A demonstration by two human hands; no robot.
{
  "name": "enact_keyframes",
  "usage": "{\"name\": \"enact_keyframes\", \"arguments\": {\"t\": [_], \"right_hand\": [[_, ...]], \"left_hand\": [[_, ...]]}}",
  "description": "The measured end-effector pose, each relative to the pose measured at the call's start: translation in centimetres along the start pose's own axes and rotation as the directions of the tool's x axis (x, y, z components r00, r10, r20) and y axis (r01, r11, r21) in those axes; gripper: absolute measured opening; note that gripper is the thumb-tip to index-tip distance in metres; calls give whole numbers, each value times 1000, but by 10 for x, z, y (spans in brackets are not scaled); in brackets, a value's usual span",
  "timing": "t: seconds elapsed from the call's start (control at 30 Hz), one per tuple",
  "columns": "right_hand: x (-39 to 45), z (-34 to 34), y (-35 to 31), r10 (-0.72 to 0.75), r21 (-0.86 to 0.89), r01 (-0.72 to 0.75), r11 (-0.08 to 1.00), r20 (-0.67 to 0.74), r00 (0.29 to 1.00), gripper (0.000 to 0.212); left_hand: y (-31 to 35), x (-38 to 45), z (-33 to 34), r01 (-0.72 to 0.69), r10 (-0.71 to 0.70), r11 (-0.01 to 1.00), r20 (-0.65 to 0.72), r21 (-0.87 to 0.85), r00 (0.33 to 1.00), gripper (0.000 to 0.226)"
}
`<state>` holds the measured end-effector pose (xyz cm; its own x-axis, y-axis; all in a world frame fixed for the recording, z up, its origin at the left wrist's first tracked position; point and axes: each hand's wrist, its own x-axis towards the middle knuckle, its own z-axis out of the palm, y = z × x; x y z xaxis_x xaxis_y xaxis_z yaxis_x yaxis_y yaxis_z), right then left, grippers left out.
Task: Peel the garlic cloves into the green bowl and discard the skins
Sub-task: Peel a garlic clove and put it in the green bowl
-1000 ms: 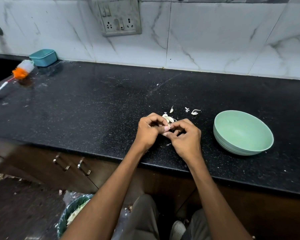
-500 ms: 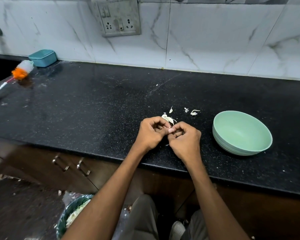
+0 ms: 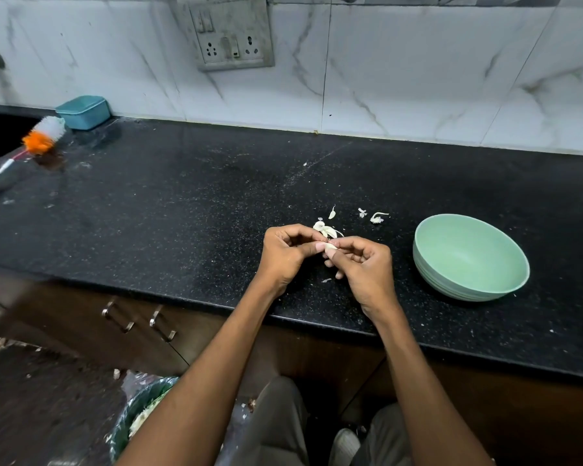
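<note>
Black worktop (image 3: 182,210): my left hand (image 3: 285,253) and right hand (image 3: 364,267) pinch one garlic clove (image 3: 330,245) between them. My green bowl (image 3: 470,257) sits right, nearer my right hand.

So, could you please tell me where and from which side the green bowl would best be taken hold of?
Probably by the rim nearest the person, coming from the right hand's side. The green bowl stands upright and open on the counter, apparently empty, with bare counter around it, so a thumb could hook inside the thin rim with the fingers under its curved wall.
</note>
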<state>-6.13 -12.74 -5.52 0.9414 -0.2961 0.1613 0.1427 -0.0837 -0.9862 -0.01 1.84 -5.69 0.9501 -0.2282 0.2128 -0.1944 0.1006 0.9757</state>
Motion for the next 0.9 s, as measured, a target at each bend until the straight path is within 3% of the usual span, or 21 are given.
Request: {"name": "enact_keyframes", "arguments": {"t": [0.17,0.43,0.67,0.9], "right_hand": [[-1,-1,-3,21,41,-21,999,1,1000,5],[-3,5,-3,59,-155,-54,986,29,998,11],[-4,5,-6,38,-266,-33,963,16,999,30],[-3,8,-6,4,-266,-30,964,-96,995,24]], "left_hand": [[1,-1,0,14,-14,1000,14,8,1000,9],[1,-2,1,39,-37,997,-39,64,999,11],[1,-3,2,-45,54,988,-55,149,997,10],[-4,-5,12,-88,119,903,-48,420,992,17]]}}
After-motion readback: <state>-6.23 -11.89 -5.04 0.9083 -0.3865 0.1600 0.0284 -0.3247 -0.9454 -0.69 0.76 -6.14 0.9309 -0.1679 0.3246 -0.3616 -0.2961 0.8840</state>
